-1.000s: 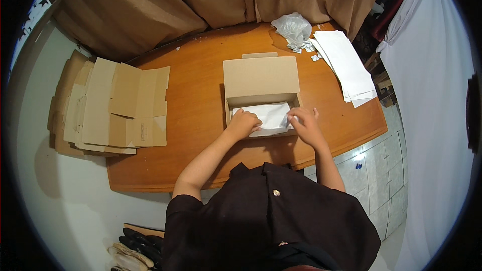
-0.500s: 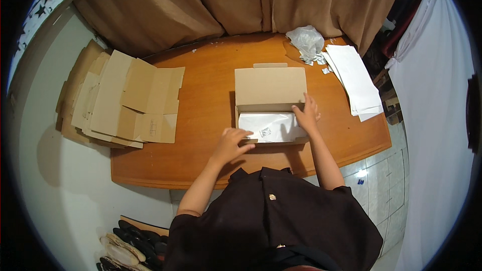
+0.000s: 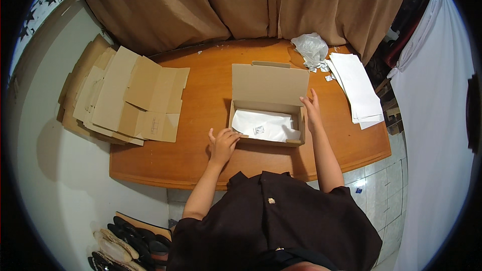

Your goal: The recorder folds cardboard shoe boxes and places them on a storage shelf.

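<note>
A small brown cardboard box stands on the wooden table in front of me, its hinged lid raised at the back. Inside, a white paper sheet lines the bottom, and a small printed square packet lies on it. My left hand is at the box's front left corner, its fingers bent over the front edge by a small flap. Beside the right edge of the lid is my right hand, fingers apart and upright, with nothing in it. Whether it touches the box is unclear.
Flattened cardboard boxes are stacked at the table's left, against the wall. At the far right lie a crumpled clear plastic bag with small packets by it, and a pile of white paper sheets. Shoes sit below left.
The box has turned slightly, showing more of its right wall. My left hand has drawn back to its front left corner, and my right hand has come off the right wall with fingers raised.
</note>
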